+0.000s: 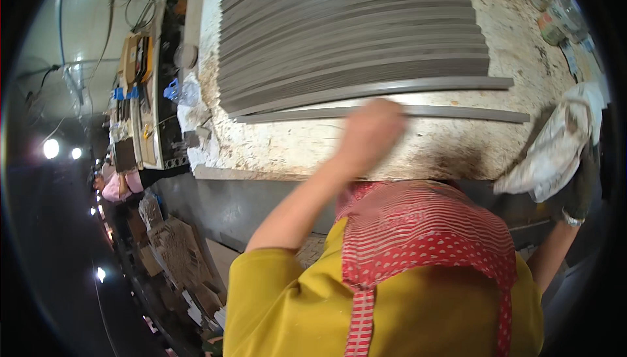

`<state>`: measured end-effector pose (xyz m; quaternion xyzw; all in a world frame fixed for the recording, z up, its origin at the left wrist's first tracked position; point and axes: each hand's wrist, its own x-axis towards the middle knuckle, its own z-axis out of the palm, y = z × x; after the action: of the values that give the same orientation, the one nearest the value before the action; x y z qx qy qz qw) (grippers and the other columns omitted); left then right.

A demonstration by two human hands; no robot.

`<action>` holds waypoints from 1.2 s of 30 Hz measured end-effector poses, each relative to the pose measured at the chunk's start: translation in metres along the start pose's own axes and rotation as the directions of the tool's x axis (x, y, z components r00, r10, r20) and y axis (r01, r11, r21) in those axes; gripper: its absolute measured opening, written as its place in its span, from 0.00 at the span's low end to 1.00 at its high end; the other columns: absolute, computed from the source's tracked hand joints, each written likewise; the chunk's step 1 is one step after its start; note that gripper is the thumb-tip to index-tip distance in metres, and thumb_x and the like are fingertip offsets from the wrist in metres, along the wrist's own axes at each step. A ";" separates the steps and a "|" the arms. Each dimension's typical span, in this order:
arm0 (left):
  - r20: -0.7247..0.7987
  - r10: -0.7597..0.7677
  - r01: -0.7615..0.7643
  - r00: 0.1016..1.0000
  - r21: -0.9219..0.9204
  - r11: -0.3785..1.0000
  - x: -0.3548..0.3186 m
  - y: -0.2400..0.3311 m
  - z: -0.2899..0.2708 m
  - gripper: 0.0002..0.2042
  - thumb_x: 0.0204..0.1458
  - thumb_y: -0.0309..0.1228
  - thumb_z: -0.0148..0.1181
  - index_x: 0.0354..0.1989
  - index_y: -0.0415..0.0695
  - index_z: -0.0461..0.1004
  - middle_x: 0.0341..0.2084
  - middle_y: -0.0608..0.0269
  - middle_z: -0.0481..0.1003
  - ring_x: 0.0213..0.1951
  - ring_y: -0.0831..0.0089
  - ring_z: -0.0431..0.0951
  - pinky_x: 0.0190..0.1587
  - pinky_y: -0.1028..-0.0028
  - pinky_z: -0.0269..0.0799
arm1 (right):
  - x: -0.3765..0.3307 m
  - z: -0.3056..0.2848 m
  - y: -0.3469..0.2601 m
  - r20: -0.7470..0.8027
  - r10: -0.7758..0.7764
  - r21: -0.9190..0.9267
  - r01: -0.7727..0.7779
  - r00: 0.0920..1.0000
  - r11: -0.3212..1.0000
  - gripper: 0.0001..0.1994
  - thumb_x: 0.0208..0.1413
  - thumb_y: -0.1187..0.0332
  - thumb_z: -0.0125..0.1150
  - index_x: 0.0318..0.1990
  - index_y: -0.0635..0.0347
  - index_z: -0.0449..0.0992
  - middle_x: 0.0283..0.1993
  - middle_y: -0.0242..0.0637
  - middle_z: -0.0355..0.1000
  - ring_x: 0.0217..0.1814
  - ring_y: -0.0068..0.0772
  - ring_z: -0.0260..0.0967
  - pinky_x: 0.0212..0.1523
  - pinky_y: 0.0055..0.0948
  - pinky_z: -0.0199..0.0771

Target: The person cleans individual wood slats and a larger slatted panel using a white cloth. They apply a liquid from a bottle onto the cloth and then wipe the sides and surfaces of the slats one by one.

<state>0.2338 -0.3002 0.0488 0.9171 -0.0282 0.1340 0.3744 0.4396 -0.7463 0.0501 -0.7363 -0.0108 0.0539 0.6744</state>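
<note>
A long grey strip point(467, 113) lies on the worn white tabletop, slightly apart from a broad stack of similar grey strips point(346, 31). Over its middle is my left hand point(373, 134), bare and somewhat smeared by motion. Its fingers look curled into a fist around the strip, though their tips are hidden. Another strip point(450, 85) sits at the near edge of the stack and sticks out to the right. At the far right my right hand point(580, 184) appears dark, as if gloved, beside a crumpled white cloth or bag point(555, 145). Shadow hides its fingers.
The worktable point(287, 151) ends just before my red patterned apron point(424, 226). Clear plastic bottles point(563, 21) stand at the back right. To the left is a cluttered side bench point(147, 96). Beyond it a person in pink point(122, 185) is near flattened cardboard point(173, 252).
</note>
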 end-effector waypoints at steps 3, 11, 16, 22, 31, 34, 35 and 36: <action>-0.067 0.134 -0.150 0.989 -0.465 0.872 0.064 0.064 0.104 0.20 0.55 0.31 0.56 0.55 0.36 0.66 0.43 0.51 0.74 0.46 0.59 0.73 0.51 0.66 0.67 | -0.017 -0.001 0.006 0.202 0.114 0.146 -0.145 0.973 0.979 0.23 0.63 0.63 0.50 0.60 0.70 0.62 0.58 0.42 0.65 0.59 0.32 0.63 0.59 0.30 0.62; 0.527 -0.077 0.533 0.846 -0.838 0.116 0.094 0.131 0.161 0.13 0.57 0.31 0.55 0.45 0.34 0.72 0.33 0.62 0.76 0.34 0.80 0.72 0.39 0.76 0.70 | -0.063 0.003 -0.010 -0.002 0.028 -0.132 -0.028 1.000 0.991 0.18 0.60 0.66 0.53 0.55 0.67 0.69 0.54 0.43 0.69 0.51 0.34 0.69 0.53 0.30 0.66; 0.461 -0.028 0.447 0.887 -0.840 0.308 0.119 0.152 0.161 0.12 0.58 0.33 0.55 0.40 0.35 0.74 0.30 0.64 0.75 0.33 0.82 0.71 0.37 0.76 0.69 | -0.075 -0.039 0.011 0.157 -0.387 -0.730 0.371 0.908 0.574 0.20 0.59 0.64 0.56 0.55 0.65 0.69 0.55 0.44 0.69 0.54 0.36 0.68 0.57 0.33 0.65; 0.479 0.233 0.428 0.846 -0.872 0.236 0.166 0.203 0.162 0.14 0.58 0.38 0.54 0.38 0.37 0.76 0.29 0.65 0.75 0.34 0.80 0.71 0.38 0.77 0.68 | -0.075 -0.042 -0.004 -0.093 0.114 0.273 -0.085 0.989 0.958 0.29 0.55 0.66 0.59 0.63 0.64 0.57 0.60 0.38 0.63 0.59 0.32 0.63 0.59 0.32 0.64; 0.564 0.163 0.049 0.810 -0.341 0.939 0.253 0.113 0.146 0.13 0.55 0.39 0.60 0.35 0.40 0.76 0.27 0.69 0.72 0.31 0.80 0.68 0.36 0.78 0.65 | -0.056 -0.030 -0.044 -0.155 -0.191 -0.247 0.150 0.969 0.957 0.17 0.57 0.68 0.54 0.50 0.70 0.72 0.52 0.45 0.71 0.55 0.33 0.67 0.57 0.31 0.65; 0.291 0.204 -0.094 0.935 -0.351 0.932 0.250 0.119 0.152 0.19 0.57 0.40 0.57 0.52 0.42 0.68 0.45 0.57 0.69 0.47 0.71 0.68 0.48 0.71 0.66 | -0.047 -0.036 -0.059 -0.105 -0.420 -0.588 0.284 0.901 0.757 0.14 0.60 0.71 0.50 0.50 0.70 0.72 0.53 0.47 0.71 0.56 0.36 0.67 0.58 0.31 0.65; 0.304 0.159 0.004 0.939 -0.474 0.880 0.244 0.133 0.162 0.23 0.58 0.41 0.56 0.58 0.42 0.63 0.51 0.53 0.67 0.52 0.67 0.66 0.52 0.70 0.65 | -0.043 -0.039 -0.056 0.016 -0.562 -0.772 0.368 0.827 0.519 0.14 0.61 0.72 0.48 0.50 0.69 0.72 0.54 0.48 0.71 0.57 0.38 0.67 0.58 0.31 0.65; 0.547 0.095 0.231 0.832 -0.497 0.837 0.240 0.128 0.185 0.35 0.58 0.47 0.54 0.67 0.42 0.48 0.58 0.44 0.62 0.61 0.59 0.60 0.61 0.65 0.58 | -0.038 -0.042 -0.047 -0.070 -0.556 -0.523 0.444 0.828 0.728 0.15 0.62 0.70 0.47 0.52 0.70 0.71 0.55 0.47 0.70 0.57 0.37 0.67 0.59 0.32 0.64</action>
<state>0.4871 -0.5088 0.0732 0.7718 -0.1374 -0.1630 0.5991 0.4086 -0.7869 0.1028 -0.8515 -0.1478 -0.2177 0.4536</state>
